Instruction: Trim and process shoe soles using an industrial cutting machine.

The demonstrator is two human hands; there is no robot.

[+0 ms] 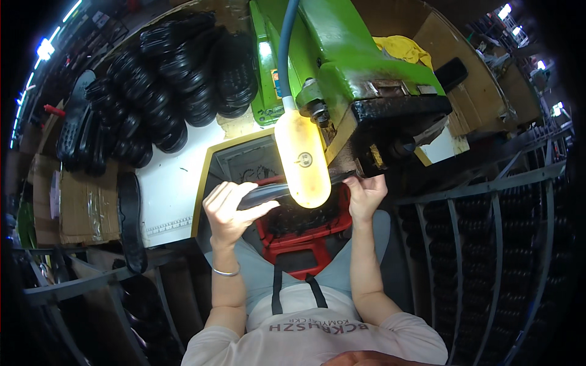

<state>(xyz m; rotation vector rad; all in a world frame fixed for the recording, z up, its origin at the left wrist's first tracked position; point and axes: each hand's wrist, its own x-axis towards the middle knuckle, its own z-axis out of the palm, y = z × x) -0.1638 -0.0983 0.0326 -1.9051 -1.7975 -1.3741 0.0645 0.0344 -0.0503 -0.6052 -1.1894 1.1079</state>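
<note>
Dead ahead of the seated worker, 12 to 1 o'clock, stands a big green machine [366, 70]. Metal rack [499, 210] w/ rows of dark items at approx. 3. White table [165, 186] at 10, its far side piled w/ black soles [174, 70]. Red tub [267, 230] at 12, low btwn the knees, holding stringy black bits. Above it hangs a lit yellow lamp [303, 160], blocking part of my view.

Behind the lamp, a long black piece [264, 194], prob. a sole edge-on, runs 11 to 1 o'clock, R end near the machine head; its middle's hidden. L hand [227, 208] at 11 has it clasped, thumb vs. curled fingers. R hand [366, 195] at 1 seems to pinch the other end, thumb to forefinger, though exact contact's hard to see.

Progress: prob. mid-work on this one pc., as it's held up at the machine. Bits in the tub suggest some pcs. are done. Can't tell if the 10-to-11 pile is finished or waiting; if waiting, lots left.
</note>
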